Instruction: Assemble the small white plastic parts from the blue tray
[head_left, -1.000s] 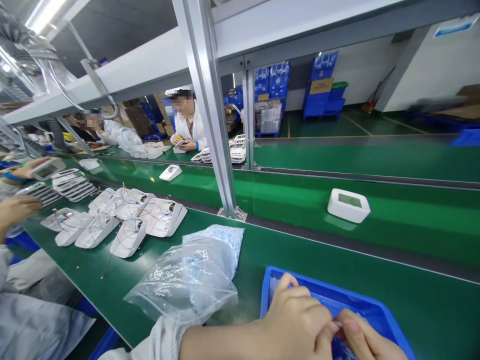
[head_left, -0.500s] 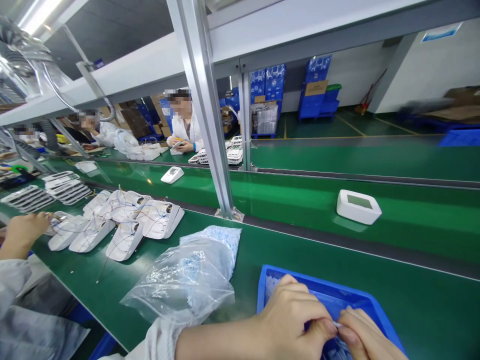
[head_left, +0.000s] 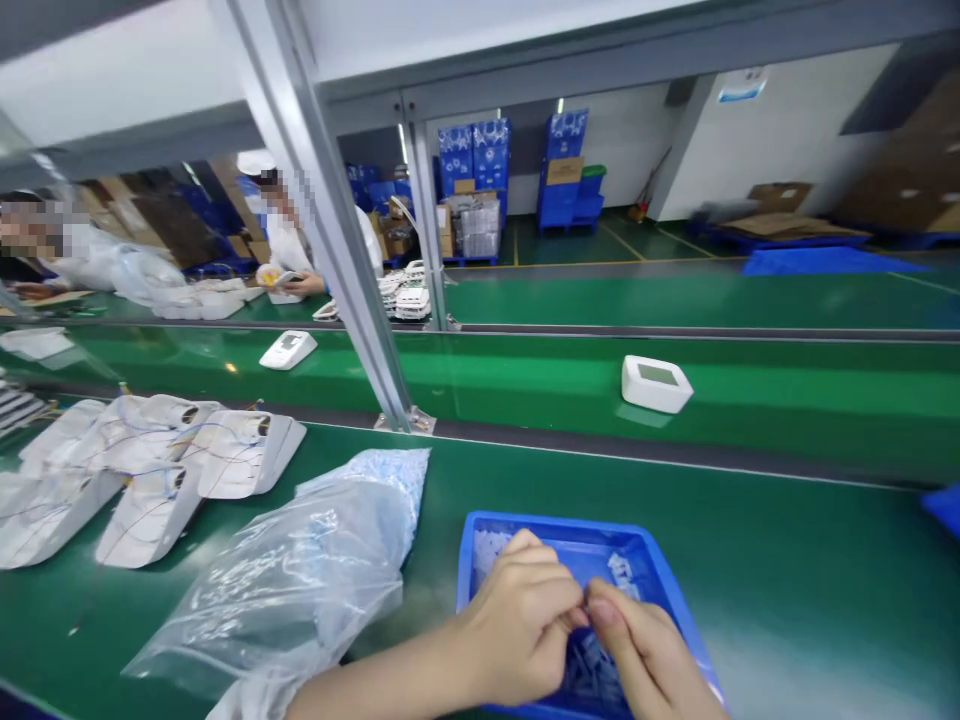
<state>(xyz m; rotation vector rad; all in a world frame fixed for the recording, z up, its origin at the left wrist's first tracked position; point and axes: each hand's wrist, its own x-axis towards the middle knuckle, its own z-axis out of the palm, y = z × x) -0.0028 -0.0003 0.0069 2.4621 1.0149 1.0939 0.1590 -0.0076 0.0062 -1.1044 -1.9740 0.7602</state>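
My left hand [head_left: 517,625] and my right hand [head_left: 649,650] meet fingertip to fingertip above a shallow blue tray [head_left: 559,520]. Both are closed in a pinch; whatever lies between the fingers is too small and hidden to make out. Inside the tray are small white pieces [head_left: 622,572] and, lower down, a heap of small pale bluish pieces [head_left: 592,672] partly covered by my hands. Left of the tray lies a clear plastic bag [head_left: 300,560] with many small light-blue and white pieces in it, close to my left forearm.
White housings with thin wires [head_left: 232,460] lie on the green bench at left. Beyond a metal post [head_left: 322,220], a green belt carries white devices with a screen [head_left: 656,384]. A co-worker [head_left: 289,235] across it holds a white part. A blue object [head_left: 943,515] is at the right edge.
My view has swung right, so things sit further left. My hands remain pinched together over the tray; the small white bit seen between the fingertips before is now hidden.
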